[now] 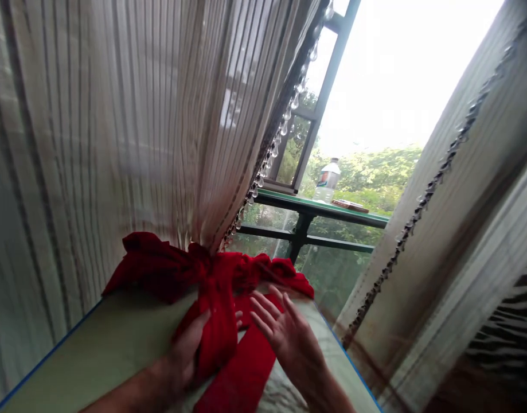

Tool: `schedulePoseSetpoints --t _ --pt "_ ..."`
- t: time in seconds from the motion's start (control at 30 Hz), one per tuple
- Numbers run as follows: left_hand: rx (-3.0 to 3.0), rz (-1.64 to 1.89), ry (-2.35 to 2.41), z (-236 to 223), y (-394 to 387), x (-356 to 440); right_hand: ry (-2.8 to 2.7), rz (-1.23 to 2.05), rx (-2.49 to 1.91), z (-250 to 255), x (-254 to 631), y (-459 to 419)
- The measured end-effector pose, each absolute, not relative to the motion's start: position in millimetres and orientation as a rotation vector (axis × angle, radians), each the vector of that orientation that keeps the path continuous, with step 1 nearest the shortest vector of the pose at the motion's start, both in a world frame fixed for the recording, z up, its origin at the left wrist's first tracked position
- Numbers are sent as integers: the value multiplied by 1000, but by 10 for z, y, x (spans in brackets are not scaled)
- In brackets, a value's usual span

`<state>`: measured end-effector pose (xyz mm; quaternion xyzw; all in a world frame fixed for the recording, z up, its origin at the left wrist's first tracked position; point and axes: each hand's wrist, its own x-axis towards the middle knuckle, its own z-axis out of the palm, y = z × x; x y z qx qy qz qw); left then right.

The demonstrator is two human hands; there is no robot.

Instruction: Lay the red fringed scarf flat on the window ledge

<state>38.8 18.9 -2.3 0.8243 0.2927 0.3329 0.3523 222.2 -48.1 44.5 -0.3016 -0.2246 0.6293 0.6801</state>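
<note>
A red cloth sash (168, 267) is tied in a big bow around the gathered striped curtain (117, 126), and its tails hang down over a pale green surface (117, 338). My left hand (190, 347) lies under one red tail with its fingers curled around it. My right hand (284, 332) is beside it, fingers spread and flat, resting near the other tail and the knot.
A second beaded-edge curtain (461, 189) hangs at the right. Between the curtains is an open window with a green ledge (319, 209) carrying a plastic bottle (327, 180) and a flat brown object (350, 205). Trees are outside.
</note>
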Motion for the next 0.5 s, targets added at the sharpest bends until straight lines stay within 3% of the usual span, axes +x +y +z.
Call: schedulePoseSetpoints --t 0.13,0.2,0.33,0.5 --pt "1283 747 527 15 257 373 -411 1188 -865 -154 2695 -712" --pt "927 641 454 -31 270 358 -366 1254 -977 -508 2921 -873" --pt "838 573 471 -205 342 310 -302 1362 -981 -839 2927 -973" --pt "847 535 473 -362 506 292 -368 1366 -915 -799 2609 -808"
